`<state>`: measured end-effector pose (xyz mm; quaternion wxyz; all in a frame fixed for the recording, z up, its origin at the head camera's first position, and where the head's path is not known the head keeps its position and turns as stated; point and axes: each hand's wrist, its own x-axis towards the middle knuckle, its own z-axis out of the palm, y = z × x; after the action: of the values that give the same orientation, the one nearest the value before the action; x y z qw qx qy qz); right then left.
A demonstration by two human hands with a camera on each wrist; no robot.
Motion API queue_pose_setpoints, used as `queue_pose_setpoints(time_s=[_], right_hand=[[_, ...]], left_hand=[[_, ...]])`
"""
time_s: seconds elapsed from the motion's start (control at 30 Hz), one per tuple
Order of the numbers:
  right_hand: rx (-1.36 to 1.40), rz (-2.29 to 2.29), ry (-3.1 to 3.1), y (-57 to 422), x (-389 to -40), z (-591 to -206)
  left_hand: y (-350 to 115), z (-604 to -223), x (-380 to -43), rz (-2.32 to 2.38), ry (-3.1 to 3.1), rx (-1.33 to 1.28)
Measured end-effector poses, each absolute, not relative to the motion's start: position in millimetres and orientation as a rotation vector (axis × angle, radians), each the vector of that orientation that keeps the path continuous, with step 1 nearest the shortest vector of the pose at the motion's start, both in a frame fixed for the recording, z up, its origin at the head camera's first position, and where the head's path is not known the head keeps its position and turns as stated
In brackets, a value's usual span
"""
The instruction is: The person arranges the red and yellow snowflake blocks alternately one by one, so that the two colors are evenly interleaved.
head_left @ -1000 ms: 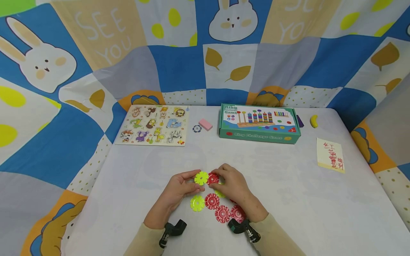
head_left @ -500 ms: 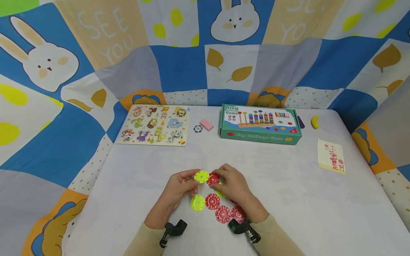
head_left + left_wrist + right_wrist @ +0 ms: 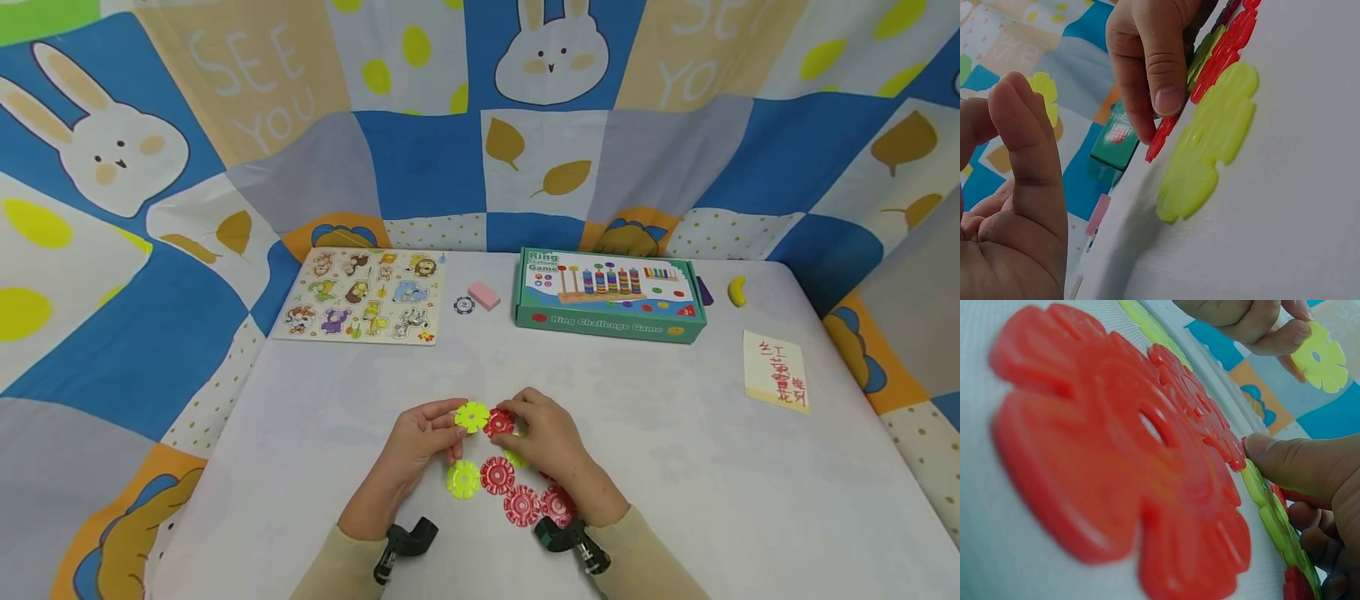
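My left hand (image 3: 416,442) pinches a lime-yellow flower-shaped disc (image 3: 472,417) between thumb and fingers. In the right wrist view this yellow disc (image 3: 1320,358) is held up off the table, its notches and centre hole showing. My right hand (image 3: 551,437) holds a red flower-shaped disc (image 3: 499,422) low at the table, beside the yellow one in the head view. Nearer the body lie another yellow disc (image 3: 463,480) and several red discs (image 3: 497,475), arranged edge to edge. A further yellow disc (image 3: 516,457) is partly hidden under my right hand.
Along the back of the white table (image 3: 645,417) are an animal puzzle board (image 3: 352,296), a poker chip (image 3: 464,305), a pink block (image 3: 483,295), a green Ring Challenge Game box (image 3: 607,325) and a toy banana (image 3: 737,291). A note with red writing (image 3: 776,371) lies at right.
The lower fingers of my left hand have drawn back from beneath the yellow disc. Both hands otherwise stay in place, and the discs on the table have not moved.
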<state>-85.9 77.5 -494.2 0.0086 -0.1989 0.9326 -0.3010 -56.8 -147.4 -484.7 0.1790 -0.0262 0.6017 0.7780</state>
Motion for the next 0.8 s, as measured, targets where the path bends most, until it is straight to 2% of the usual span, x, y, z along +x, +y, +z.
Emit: queue_pose_setpoints(time_s=[0.33, 0.8], right_hand=[[-0.611, -0.944, 2.907, 78, -86, -496], [-0.662, -0.97, 2.891, 81, -85, -496]], left_hand=[[-151, -458, -53, 2.162, 1.926, -0.136], [-193, -431, -75, 2.203, 2.127, -0.118]])
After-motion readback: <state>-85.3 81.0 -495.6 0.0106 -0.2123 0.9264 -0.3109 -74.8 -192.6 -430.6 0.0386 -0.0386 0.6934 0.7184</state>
